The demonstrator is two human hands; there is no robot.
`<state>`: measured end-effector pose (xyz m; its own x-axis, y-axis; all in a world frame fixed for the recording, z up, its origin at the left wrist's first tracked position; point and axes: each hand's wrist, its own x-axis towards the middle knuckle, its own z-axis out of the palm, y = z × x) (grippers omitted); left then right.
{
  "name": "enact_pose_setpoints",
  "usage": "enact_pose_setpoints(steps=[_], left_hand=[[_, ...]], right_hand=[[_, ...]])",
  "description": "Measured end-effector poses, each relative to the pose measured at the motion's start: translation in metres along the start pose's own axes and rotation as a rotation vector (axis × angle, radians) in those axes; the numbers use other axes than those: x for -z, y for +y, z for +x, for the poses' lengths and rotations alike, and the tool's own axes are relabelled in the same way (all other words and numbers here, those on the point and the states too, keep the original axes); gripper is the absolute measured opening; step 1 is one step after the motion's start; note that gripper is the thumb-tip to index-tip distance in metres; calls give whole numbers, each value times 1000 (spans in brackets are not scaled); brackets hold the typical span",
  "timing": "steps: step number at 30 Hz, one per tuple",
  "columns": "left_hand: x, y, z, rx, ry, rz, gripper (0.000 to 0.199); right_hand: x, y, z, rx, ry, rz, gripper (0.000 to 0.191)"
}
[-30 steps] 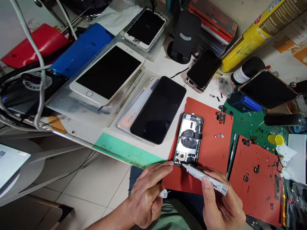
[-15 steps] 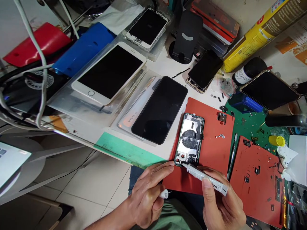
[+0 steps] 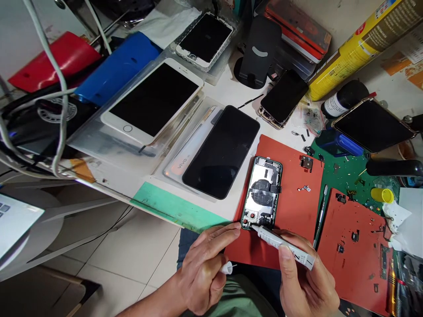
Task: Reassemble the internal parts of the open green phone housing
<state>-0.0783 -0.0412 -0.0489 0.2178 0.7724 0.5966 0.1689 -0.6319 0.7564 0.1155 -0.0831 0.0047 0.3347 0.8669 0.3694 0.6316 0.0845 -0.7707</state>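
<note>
An opened phone housing [image 3: 261,189] lies on a red mat [image 3: 292,211], its inner side up with a round dark coil in the middle. My right hand [image 3: 306,273] pinches a white glue tube [image 3: 280,244] between thumb and fingers. The tube's narrow nozzle points at the near end of the housing, by the camera holes; whether it touches cannot be made out. In the curled fingers of my left hand [image 3: 206,264] is a white cap [image 3: 227,267] with a thin pin sticking out. My left index fingertip rests at the housing's near left corner.
A dark-screened phone [image 3: 221,152] and a larger white phone [image 3: 153,99] lie left on plastic cases. A tweezer-like tool [image 3: 320,215] lies between the red mats. Small phone parts [image 3: 355,235] dot the right mat. A phone stand [image 3: 256,53] and yellow can [image 3: 350,50] are behind.
The view has shifted very slightly. Both hands, the glue tube and the phone housing keep practically the same positions relative to each other.
</note>
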Motion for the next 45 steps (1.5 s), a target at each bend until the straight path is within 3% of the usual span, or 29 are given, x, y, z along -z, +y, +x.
enact_pose_setpoints(steps=[29,33,42,45], left_hand=[[3,0,-2,40,-29,-2,30],[1,0,-2,18,-12,-1,33],[4,0,-4,61,-5,-16,18],[3,0,-4,64,21,-19,18]], right_hand=[[-5,0,4,16,39,-12,22],[-6,1,5,95,62,-24,19],[-4,-5,-5,151,34,-174,13],[-1,-11,-13,101,-10,-239,17]])
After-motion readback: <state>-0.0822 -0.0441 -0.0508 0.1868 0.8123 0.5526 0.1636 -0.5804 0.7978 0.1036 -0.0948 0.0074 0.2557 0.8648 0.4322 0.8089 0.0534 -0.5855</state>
